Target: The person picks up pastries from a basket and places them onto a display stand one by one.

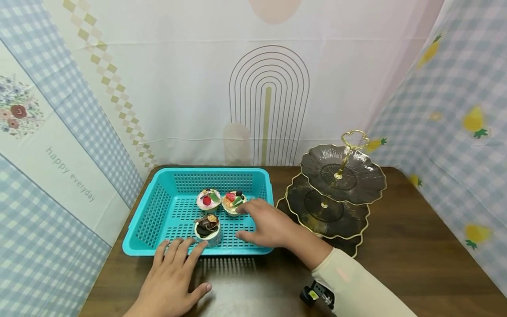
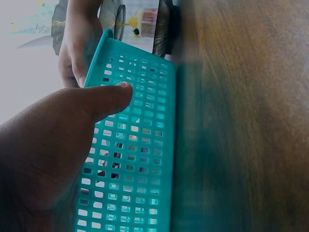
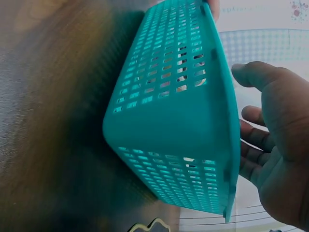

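Observation:
A turquoise perforated basket (image 1: 245, 251) holds several toy-like cupcakes. One has pink cream and a red berry (image 1: 208, 199). Beside it is a cupcake with pale cream, strawberry and green slices (image 1: 231, 201). Nearer the front sits a chocolate-topped cupcake (image 1: 207, 226). My left hand (image 1: 170, 279) lies at the basket's front rim with fingers spread, its thumb in front of the side wall in the left wrist view. Over the basket's right part reaches my right hand (image 1: 269, 224), thumb and fingers apart and holding nothing. Its fingertips come close to the strawberry cupcake; whether they touch is unclear.
A dark, gold-rimmed tiered stand (image 1: 328, 211) with a gold handle (image 1: 355, 139) stands right of the basket, close to the right forearm. Patterned cloth (image 1: 190, 88) hangs behind the brown wooden table (image 1: 416, 264) and along both sides.

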A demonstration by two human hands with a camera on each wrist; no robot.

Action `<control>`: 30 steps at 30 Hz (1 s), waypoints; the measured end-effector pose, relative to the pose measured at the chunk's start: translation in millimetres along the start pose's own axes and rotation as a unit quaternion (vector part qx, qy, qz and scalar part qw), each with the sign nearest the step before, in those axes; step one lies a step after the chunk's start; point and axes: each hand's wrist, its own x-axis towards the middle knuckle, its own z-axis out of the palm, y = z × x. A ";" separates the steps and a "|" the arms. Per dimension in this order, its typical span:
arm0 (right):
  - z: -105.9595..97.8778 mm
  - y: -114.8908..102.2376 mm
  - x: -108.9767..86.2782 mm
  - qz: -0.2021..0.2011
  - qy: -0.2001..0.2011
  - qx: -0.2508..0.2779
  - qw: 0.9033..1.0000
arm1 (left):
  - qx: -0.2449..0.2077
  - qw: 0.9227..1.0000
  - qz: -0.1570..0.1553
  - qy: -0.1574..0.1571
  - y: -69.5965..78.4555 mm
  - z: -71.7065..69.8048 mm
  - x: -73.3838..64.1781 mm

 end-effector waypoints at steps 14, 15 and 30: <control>10.4 -5.0 36.7 0.014 -0.084 -0.054 0.995 | 0.007 1.000 -0.006 -0.003 0.6 1.1 2.9; 11.8 -5.8 38.6 0.015 -0.088 -0.057 0.994 | 0.008 1.000 -0.006 -0.003 0.4 1.0 2.9; 29.1 -20.2 63.9 0.040 -0.128 -0.069 0.989 | 0.003 1.000 -0.004 0.000 0.5 -1.0 1.3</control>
